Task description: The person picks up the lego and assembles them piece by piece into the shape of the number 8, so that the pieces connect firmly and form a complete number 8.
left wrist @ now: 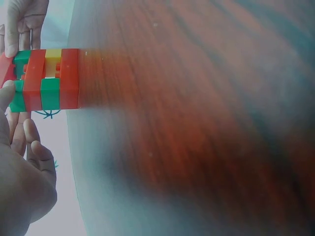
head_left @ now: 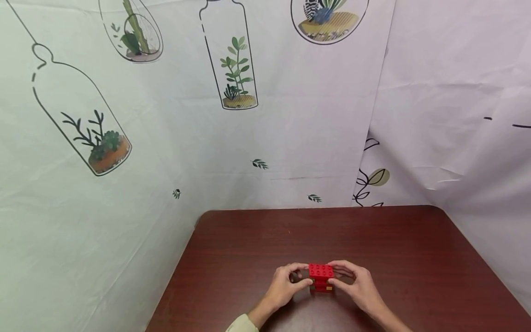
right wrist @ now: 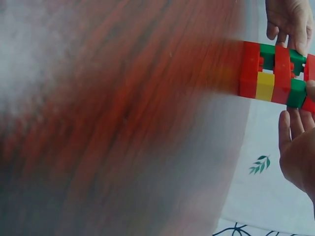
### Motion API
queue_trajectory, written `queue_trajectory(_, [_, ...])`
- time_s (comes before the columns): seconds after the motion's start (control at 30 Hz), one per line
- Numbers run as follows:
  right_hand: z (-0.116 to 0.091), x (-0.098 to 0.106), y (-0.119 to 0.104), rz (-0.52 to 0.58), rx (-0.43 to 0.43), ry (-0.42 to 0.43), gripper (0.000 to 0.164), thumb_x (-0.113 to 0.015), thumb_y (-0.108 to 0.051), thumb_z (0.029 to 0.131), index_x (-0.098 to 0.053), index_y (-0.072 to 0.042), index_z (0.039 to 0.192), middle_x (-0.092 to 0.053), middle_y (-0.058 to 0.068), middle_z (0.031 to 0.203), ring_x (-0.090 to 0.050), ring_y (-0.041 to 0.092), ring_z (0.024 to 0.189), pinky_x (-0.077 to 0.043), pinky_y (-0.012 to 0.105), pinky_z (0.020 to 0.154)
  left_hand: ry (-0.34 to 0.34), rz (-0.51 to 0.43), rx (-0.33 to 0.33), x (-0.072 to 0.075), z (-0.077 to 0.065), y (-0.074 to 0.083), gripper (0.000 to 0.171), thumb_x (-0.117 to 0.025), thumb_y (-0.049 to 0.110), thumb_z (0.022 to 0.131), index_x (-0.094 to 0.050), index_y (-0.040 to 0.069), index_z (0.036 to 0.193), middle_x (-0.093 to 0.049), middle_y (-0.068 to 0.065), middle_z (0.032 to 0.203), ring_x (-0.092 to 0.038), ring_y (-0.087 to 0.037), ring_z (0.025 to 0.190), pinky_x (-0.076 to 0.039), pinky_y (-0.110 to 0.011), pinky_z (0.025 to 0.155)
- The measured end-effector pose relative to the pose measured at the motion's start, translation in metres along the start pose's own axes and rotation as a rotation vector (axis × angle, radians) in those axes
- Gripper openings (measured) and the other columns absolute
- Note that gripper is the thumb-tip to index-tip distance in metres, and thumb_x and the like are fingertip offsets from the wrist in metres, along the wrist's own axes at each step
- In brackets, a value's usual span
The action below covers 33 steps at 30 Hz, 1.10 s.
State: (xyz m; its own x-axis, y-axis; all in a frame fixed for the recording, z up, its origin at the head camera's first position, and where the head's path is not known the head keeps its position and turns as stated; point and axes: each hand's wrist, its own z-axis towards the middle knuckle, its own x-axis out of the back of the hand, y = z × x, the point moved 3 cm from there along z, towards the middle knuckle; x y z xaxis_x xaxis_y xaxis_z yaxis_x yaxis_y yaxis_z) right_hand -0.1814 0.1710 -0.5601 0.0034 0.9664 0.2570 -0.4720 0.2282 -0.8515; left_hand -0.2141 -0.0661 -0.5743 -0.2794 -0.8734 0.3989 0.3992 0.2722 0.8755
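A stack of toy building bricks (head_left: 321,272) stands upright on the brown table, its red top brick showing several studs. Wide red layers alternate with small bricks: a green brick (left wrist: 50,93) and a yellow brick (right wrist: 265,86) sit in the lower gap, green ones in the upper. My left hand (head_left: 284,285) pinches the stack's left end near the top, thumb in front, fingers reaching behind. From the other side, my right hand (head_left: 360,286) grips the right end the same way. The fingertips at the back are partly hidden.
The dark brown wooden table (head_left: 265,240) has rounded far corners. White cloth (head_left: 290,138) printed with plants in glass jars hangs behind it and along both sides.
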Motion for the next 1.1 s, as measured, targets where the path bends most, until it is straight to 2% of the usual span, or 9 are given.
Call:
queue_trajectory(0.2, [0.0014,0.0021,0.0002,-0.022,0.014,-0.026,0.038,-0.089,-0.001,0.082,-0.075,-0.008,0.116,-0.079,0.008,0.11,-0.075,0.009,0.099,-0.062,0.042,0.078,-0.008,-0.001,0.008,-0.0005,-0.0002,0.0007,0.031,-0.086,0.019,0.092,-0.078,0.012,0.121,-0.067,-0.003,0.089,-0.054,0.0,0.069,-0.049,-0.021,0.062])
queue_trajectory(0.4, [0.0009,0.0026,0.0045,0.022,0.007,-0.043,0.036,-0.088,-0.002,0.084,-0.075,-0.007,0.117,-0.079,0.01,0.112,-0.075,0.01,0.101,-0.062,0.044,0.08,-0.02,-0.015,0.037,-0.0003,-0.0001,0.0012,0.031,-0.086,0.02,0.092,-0.078,0.013,0.121,-0.067,-0.001,0.088,-0.055,-0.001,0.069,-0.049,-0.021,0.062])
queue_trajectory(0.57, [-0.0003,0.002,0.0062,0.077,0.015,-0.047,0.036,-0.087,0.0,0.084,-0.073,-0.004,0.117,-0.078,0.015,0.113,-0.075,0.012,0.103,-0.061,0.04,0.082,-0.017,-0.002,0.034,-0.0003,0.0005,0.0004,0.031,-0.086,0.021,0.091,-0.078,0.013,0.12,-0.067,0.0,0.088,-0.055,-0.001,0.07,-0.05,-0.021,0.063])
queue_trajectory(0.7, [-0.001,0.0017,0.0062,0.083,0.024,-0.048,0.036,-0.087,0.0,0.085,-0.072,-0.004,0.117,-0.077,0.015,0.113,-0.075,0.012,0.103,-0.061,0.034,0.083,-0.012,0.011,0.018,-0.0001,0.0008,-0.0005,0.031,-0.087,0.021,0.091,-0.078,0.013,0.12,-0.066,0.001,0.088,-0.055,-0.001,0.071,-0.05,-0.021,0.063])
queue_trajectory(0.8, [-0.0013,0.0017,0.0064,0.083,0.031,-0.048,0.036,-0.087,0.0,0.085,-0.072,-0.004,0.118,-0.077,0.015,0.114,-0.075,0.013,0.103,-0.061,0.034,0.083,-0.008,0.022,0.008,-0.0001,0.0009,-0.001,0.031,-0.087,0.022,0.091,-0.078,0.013,0.119,-0.066,0.002,0.087,-0.055,0.0,0.071,-0.05,-0.021,0.063])
queue_trajectory(0.93, [-0.0015,0.0018,0.0067,0.076,0.038,-0.049,0.036,-0.087,0.0,0.085,-0.072,-0.004,0.118,-0.077,0.015,0.114,-0.075,0.013,0.103,-0.061,0.034,0.083,0.0,0.061,-0.016,0.0001,0.0009,-0.0006,0.032,-0.087,0.023,0.09,-0.078,0.013,0.119,-0.066,0.002,0.087,-0.054,0.001,0.071,-0.049,-0.021,0.063])
queue_trajectory(1.1, [-0.0022,0.0016,0.0089,0.078,0.013,-0.049,0.039,-0.087,0.0,0.085,-0.071,-0.002,0.12,-0.076,0.016,0.115,-0.074,0.011,0.104,-0.061,0.032,0.083,-0.004,0.19,-0.071,0.001,-0.0011,0.0018,0.039,-0.088,0.029,0.089,-0.076,0.019,0.124,-0.066,0.005,0.091,-0.053,-0.001,0.073,-0.048,-0.02,0.064])
